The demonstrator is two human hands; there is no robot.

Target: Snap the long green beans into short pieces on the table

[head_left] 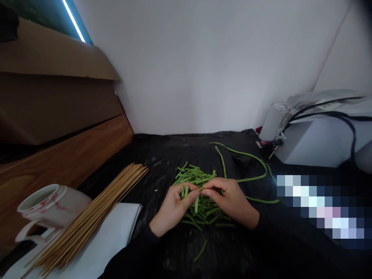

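From where I sit, watching through the head camera, I have both bare hands near the centre, brought together over a pile of cut green beans (192, 174). The left hand (174, 205) has its thumb closed against curled fingers, clamped on a few short bean pieces (186, 190) whose ends poke up beside the thumb — another piece points down below its tip. The right hand (234, 203) meets it fingertip to fingertip, its thumb and forefinger pinched together; whatever sits between those tips is too small for me to make out. The pile lies loosely heaped beneath and beyond the hands, on a black plastic sheet (174, 248), and one stray piece (200, 251) rests apart from it on the near side. Beyond the right hand and to its right I see long uncut beans (252, 179) — one bends round in a wide loop, and parts of others run behind the hand. Over on the left, a bundle of thin sticks (95, 213) lies slantwise across a folded white sheet (116, 221), with a mug (62, 203) with reddish marks just beside it. At the far right, dark cables (328, 113) lie over a white box (314, 143), and a pale wall (188, 69) stands behind everything.
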